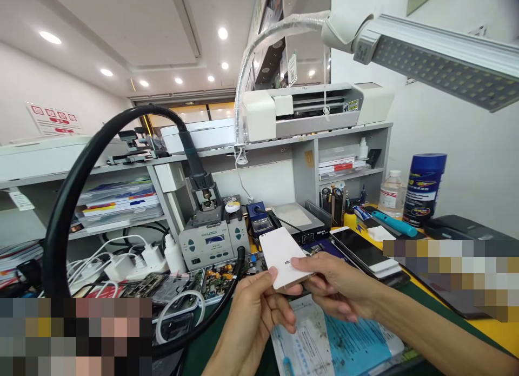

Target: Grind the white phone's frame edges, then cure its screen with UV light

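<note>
A white smartphone (279,254), its back with a "MI" logo facing me, is held between both hands above the bench. My left hand (259,300) grips its lower left corner, thumb on the back cover and fingers beneath. On the lower right corner, my right hand (334,284) presses its thumb near the logo with the fingers curled under. Below the hands lies a stained blue and white printed sheet (348,338) on the green mat (219,324). The phone's screen side is hidden.
A hot air station (214,243) with a thick black hose (57,224) arcs across the left. Circuit boards (221,281) lie in front of it. Another smartphone (360,251) rests at right, near a blue spray can (424,189). An LED lamp (446,57) hangs overhead.
</note>
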Tool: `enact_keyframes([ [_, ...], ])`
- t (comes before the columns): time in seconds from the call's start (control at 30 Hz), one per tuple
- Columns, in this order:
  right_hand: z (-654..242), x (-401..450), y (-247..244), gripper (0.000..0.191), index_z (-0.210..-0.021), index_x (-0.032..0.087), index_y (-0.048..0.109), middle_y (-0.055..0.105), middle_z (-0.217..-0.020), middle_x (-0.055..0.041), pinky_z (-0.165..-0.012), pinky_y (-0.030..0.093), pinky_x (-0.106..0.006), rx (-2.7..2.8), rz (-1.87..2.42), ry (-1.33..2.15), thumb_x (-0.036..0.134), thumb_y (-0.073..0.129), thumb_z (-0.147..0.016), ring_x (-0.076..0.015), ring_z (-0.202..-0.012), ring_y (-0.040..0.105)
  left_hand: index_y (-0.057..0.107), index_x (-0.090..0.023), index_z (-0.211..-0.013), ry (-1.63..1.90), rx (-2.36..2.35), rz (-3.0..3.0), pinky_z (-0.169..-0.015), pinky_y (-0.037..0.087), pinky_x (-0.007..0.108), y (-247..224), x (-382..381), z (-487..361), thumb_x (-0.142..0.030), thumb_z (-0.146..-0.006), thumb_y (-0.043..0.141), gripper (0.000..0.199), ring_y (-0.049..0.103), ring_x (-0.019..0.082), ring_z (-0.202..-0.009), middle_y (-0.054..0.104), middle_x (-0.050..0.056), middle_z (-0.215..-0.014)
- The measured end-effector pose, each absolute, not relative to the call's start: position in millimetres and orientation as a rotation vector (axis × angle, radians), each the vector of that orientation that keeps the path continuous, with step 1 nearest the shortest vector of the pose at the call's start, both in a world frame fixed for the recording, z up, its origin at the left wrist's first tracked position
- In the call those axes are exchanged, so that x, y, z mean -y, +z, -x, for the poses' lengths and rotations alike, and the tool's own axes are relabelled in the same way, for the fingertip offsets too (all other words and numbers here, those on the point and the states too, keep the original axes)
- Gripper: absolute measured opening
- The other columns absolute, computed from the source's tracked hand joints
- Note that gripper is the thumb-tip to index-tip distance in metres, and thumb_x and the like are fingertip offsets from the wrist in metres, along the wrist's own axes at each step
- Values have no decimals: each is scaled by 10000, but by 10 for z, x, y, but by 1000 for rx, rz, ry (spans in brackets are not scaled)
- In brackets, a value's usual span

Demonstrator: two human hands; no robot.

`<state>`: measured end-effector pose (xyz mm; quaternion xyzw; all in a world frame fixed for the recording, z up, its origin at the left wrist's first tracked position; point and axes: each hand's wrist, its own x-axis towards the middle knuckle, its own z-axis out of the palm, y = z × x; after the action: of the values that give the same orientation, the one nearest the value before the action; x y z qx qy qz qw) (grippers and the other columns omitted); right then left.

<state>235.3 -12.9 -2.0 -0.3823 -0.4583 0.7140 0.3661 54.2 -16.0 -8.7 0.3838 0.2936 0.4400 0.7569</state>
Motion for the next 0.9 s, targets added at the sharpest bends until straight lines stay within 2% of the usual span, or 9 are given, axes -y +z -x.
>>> enact_keyframes([
  [0.2,-2356,131,-46,542,-483,217,403,299,-355,111,-177,265,-143,1123,987,1900,507,518,-927,-49,-224,244,681,-16,-902,957,-663,-767,-387,520,257,-85,157,-544,-267,-914,545,286,579,131,-392,716,99,-671],
  [0.33,-2343,131,-90,553,-485,217,384,285,-356,109,-181,292,-150,1148,950,1961,508,448,-951,-52,-220,241,682,-39,-898,954,-692,-747,-398,527,250,-110,103,-531,-281,-905,574,265,573,124,-424,674,56,-640],
  [0.53,-2347,127,-121,603,-388,179,486,365,-293,59,-196,377,-203,1364,899,1960,573,630,-821,-103,-211,415,700,-35,-929,953,-664,-777,-382,508,239,-164,99,-524,-274,-903,565,276,560,125,-409,686,90,-651],
  [0.57,-2353,124,-112,565,-423,153,551,409,-304,49,-204,382,-195,1384,910,1909,552,669,-805,-101,-220,433,702,-39,-940,952,-647,-792,-378,506,246,-169,111,-528,-275,-895,575,271,568,135,-415,695,99,-666],
  [0.63,-2364,111,-94,436,-617,109,679,554,-400,20,-224,386,-167,1387,955,1782,503,713,-801,-85,-252,467,703,-47,-979,943,-611,-827,-373,508,271,-182,136,-545,-283,-867,611,277,612,179,-470,714,121,-709],
  [0.7,-2374,85,-93,401,-768,112,701,642,-496,-2,-230,372,-153,1355,1020,1654,508,687,-835,-74,-272,479,699,-47,-1033,916,-582,-860,-356,497,296,-207,151,-572,-305,-828,652,332,659,240,-545,730,153,-766],
  [0.8,-2384,27,-141,427,-770,135,664,615,-484,18,-231,323,-149,1295,1097,1511,534,588,-904,-66,-277,445,700,-51,-1064,887,-568,-891,-364,478,312,-259,144,-624,-350,-756,715,430,691,298,-615,742,181,-822],
  [0.9,-2378,-14,-208,440,-728,146,634,555,-443,35,-238,292,-156,1269,1135,1443,517,527,-941,-61,-271,398,734,-65,-953,936,-590,-906,-507,519,337,-294,119,-666,-343,-662,774,405,702,302,-671,745,165,-785],
])
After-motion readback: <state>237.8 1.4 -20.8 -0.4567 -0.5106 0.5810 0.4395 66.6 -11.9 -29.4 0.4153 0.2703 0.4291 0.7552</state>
